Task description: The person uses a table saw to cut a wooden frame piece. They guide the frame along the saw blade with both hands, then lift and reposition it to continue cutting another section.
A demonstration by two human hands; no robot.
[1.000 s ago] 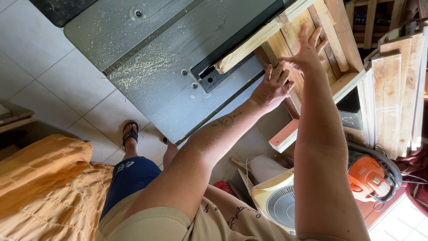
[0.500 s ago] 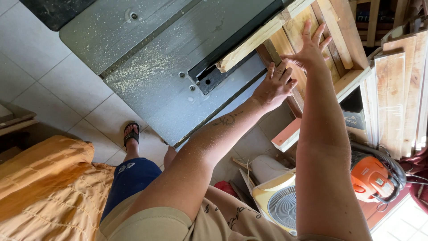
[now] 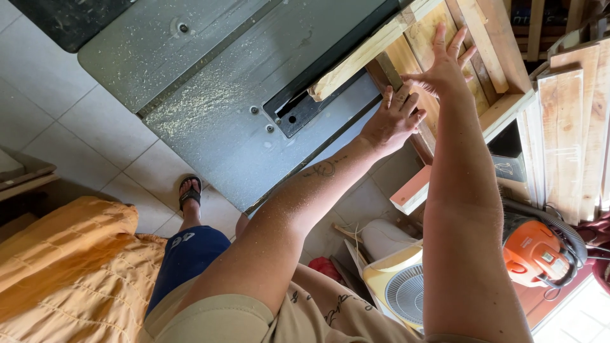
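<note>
sawdust covers the grey saw table (image 3: 210, 121) left of both hands. left hand (image 3: 395, 119) lies flat with fingers together on a wooden frame (image 3: 445, 38); right hand (image 3: 443, 67) presses it, fingers spread wide.

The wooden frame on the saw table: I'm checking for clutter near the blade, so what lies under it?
Under the wooden frame shows the grey saw table, dusted with sawdust, and a dark slot. Both hands, left hand and right hand, press on it; any blade is hidden.
</note>
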